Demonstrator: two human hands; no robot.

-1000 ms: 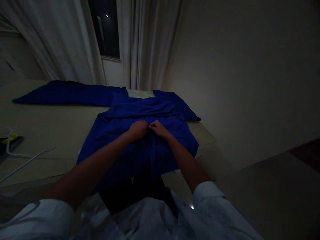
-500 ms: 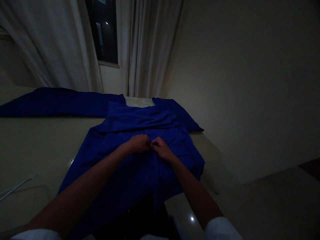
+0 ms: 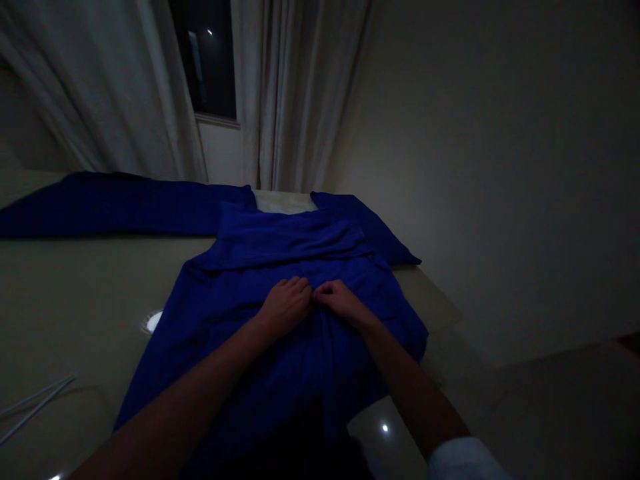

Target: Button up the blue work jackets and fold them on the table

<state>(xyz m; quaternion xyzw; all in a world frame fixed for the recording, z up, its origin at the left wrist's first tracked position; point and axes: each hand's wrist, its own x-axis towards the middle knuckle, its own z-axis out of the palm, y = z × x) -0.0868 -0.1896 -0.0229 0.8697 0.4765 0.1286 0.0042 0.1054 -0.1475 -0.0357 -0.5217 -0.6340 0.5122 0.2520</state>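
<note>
A dark blue garment (image 3: 280, 233) lies spread on a pale table (image 3: 85, 287), one long sleeve stretched out to the far left and the other sleeve at the far right corner. Both my hands meet at the middle of its front. My left hand (image 3: 286, 305) rests on the cloth with its fingers curled together. My right hand (image 3: 339, 300) pinches the blue fabric just beside it, fingertips touching the left hand's. The room is dim, so small parts on the cloth do not show.
White cords (image 3: 35, 403) lie on the table at the lower left. A small round pale spot (image 3: 151, 321) sits beside the garment's left edge. Pale curtains (image 3: 295, 93) and a dark window (image 3: 207, 60) stand behind. The table's right edge (image 3: 440, 300) drops toward the floor.
My view has shifted a little, so the garment sits lower in the picture. My hands have stayed together at the garment's middle; the left hand's fingers now lie flatter on the cloth.
</note>
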